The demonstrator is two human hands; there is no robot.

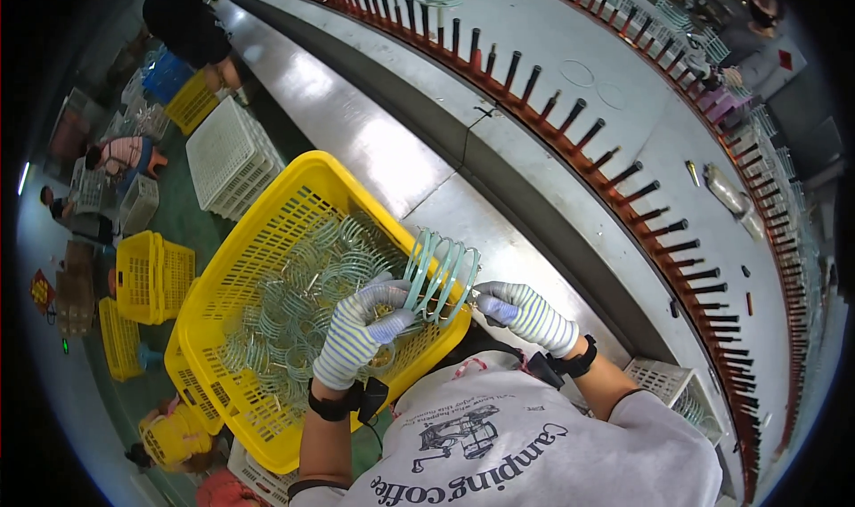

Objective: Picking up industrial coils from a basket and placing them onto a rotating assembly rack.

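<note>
Coil [443,277] over yellow basket [316,162] | left hand [356,329]: gripping its left end | right hand [525,313]: pinching its right end

The green floor [212,235] is bordered at the left by a pale wall [36,251], against which a red decoration [41,292] is seen. A bright strip light [24,178] is visible there, and glare is reflected by the metal ledge [343,106] set alongside the long grey table [543,48].
</note>
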